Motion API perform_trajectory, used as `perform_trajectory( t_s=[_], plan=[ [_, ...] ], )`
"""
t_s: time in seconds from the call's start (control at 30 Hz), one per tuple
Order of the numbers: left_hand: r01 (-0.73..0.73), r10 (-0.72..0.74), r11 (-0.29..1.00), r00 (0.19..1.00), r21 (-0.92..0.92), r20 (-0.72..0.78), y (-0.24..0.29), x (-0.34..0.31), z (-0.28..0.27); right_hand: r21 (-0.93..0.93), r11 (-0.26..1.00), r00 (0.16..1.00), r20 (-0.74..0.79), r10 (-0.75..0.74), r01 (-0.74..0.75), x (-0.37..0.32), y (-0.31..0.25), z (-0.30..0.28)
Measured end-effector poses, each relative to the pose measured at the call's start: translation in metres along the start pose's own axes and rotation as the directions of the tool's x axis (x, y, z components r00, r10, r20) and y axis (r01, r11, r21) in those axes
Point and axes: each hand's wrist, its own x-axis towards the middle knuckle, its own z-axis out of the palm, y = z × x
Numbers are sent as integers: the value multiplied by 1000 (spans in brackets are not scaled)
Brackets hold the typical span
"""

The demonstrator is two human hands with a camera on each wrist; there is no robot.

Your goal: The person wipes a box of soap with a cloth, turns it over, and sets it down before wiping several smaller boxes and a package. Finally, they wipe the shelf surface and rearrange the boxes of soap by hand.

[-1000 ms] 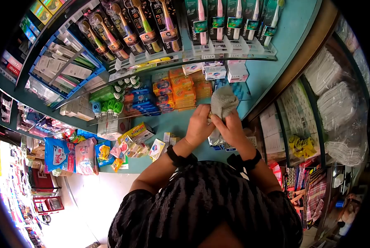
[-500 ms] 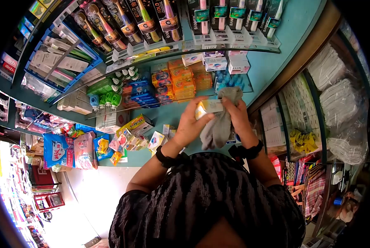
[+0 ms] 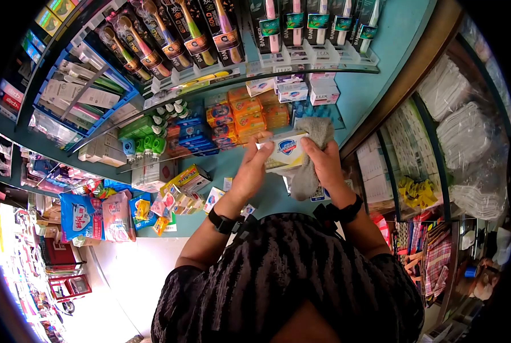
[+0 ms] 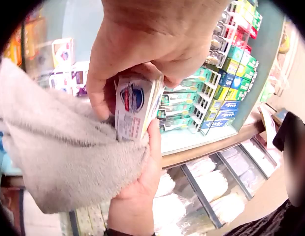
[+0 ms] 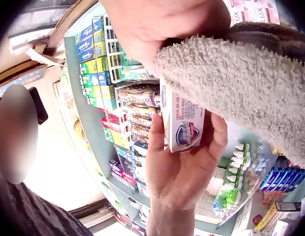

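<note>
Between the hands is a white and yellow Safeguard soap box point(image 3: 285, 151), its printed broad face turned up in the head view. My left hand point(image 3: 251, 170) grips the box's left end, thumb on the near side and fingers behind; the right wrist view shows this hand point(image 5: 179, 172) from the palm side. A grey fluffy cloth point(image 3: 308, 182) drapes at the box's right end, partly covering it. My right hand point(image 3: 326, 166) holds the cloth against that end, thumb on top. In the left wrist view the cloth point(image 4: 78, 157) spreads out beside the box point(image 4: 135, 105).
A glass shelf edge point(image 3: 221, 86) with hanging toothbrush packs runs above the hands. Orange soap packs point(image 3: 248, 121) and white soap boxes point(image 3: 292, 92) stand behind. Several small boxes point(image 3: 181, 197) lie on the counter to the left. Shelves with bagged white goods point(image 3: 467, 137) stand right.
The soap box, mostly hidden at first and then edge-on, now shows its broad face. My left hand has shifted left, apart from the right. The cloth has been shifted around the box.
</note>
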Motion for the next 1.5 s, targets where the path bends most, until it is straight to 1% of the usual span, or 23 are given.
perform_trajectory(
  t_s=[0.1, 0.2, 0.23, 0.3, 0.33, 0.43, 0.5, 0.57, 0.6, 0.7, 0.73, 0.8, 0.83, 0.87, 0.97, 1.0, 1.1, 1.13, 1.2, 1.23, 1.3, 1.4, 1.5],
  plan=[
    [106, -127, 970, 989, 218, 82, 19, -2, -10, -66, 997, 998, 51, -30, 33, 1, -5, -6],
    [147, -229, 943, 936, 298, 265, 34, -4, -15, -89, 996, 999, 39, -22, 25, 2, -7, -6],
    [155, -224, 951, 940, 266, 257, 34, -4, -15, -88, 996, 1000, 22, -14, 16, 2, -7, -5],
    [163, -211, 965, 946, 204, 245, 31, -4, -11, 26, 997, 989, -122, 79, -76, 3, -5, -3],
    [166, -182, 982, 959, 90, 218, 24, -5, -7, 88, 989, 973, -190, 130, -115, 4, -5, -2],
    [131, -108, 972, 987, -197, 121, 2, -10, 8, 364, 927, 954, -233, 189, -95, 12, -6, 0],
    [75, -58, 948, 996, -308, 62, -2, -11, 18, 321, 945, 958, -244, 148, -64, 12, -1, 4],
    [-23, 30, 974, 999, -224, 30, 2, -10, 22, 273, 962, 974, -219, 62, 0, 9, 1, 12],
    [-53, 56, 983, 998, -176, 12, 5, -11, 22, 270, 963, 987, -156, 36, 8, 9, 2, 11],
    [-219, 222, 973, 975, 76, -26, 9, -11, 21, 256, 966, 991, -123, 51, -18, 8, -4, 11],
    [-282, 290, 943, 957, 175, -27, 9, -10, 21, 292, 955, 996, -60, 63, -43, 7, -10, 11],
    [-293, 323, 913, 945, 284, -62, 9, -8, 24, -35, 990, 990, 31, -139, 140, 1, -8, 17],
    [-293, 337, 894, 938, 338, -78, 9, -8, 27, -191, 952, 970, 97, -224, 239, -2, -5, 21],
    [-345, 377, 898, 923, 272, -74, 7, -8, 35, -439, 805, 917, 214, -337, 398, -3, 7, 25],
    [-370, 397, 889, 917, 269, -50, 9, -9, 35, -485, 784, 920, 261, -293, 387, 2, 0, 24],
    [-339, 367, 902, 928, 267, -60, 8, -10, 32, -484, 788, 924, 213, -317, 381, 6, 3, 22],
    [-299, 323, 928, 943, 222, -79, 7, -12, 28, -317, 946, 996, -20, -83, 72, 9, 2, 11],
    [-229, 237, 969, 967, 92, -96, 10, -14, 29, -147, 982, 989, -70, -129, 118, 11, 2, 12],
    [-76, 60, 982, 994, -173, -95, 21, -19, 30, 203, 974, 989, -82, 123, -104, 14, -8, 10],
    [-59, 46, 977, 996, -203, -71, 19, -18, 29, 370, 905, 968, -55, 246, -209, 13, -15, 11],
    [-23, 19, 965, 1000, -261, -19, 10, -15, 25, 355, 928, 991, -37, 132, -110, 8, -13, 20],
    [-72, 76, 992, 996, 106, -39, 8, -17, 18, 242, 969, 999, -5, 50, -47, 8, -6, 17],
    [-75, 85, 988, 994, 133, -67, 2, -15, 16, 290, 955, 998, -18, 62, -54, 3, -5, 27]
  ],
)
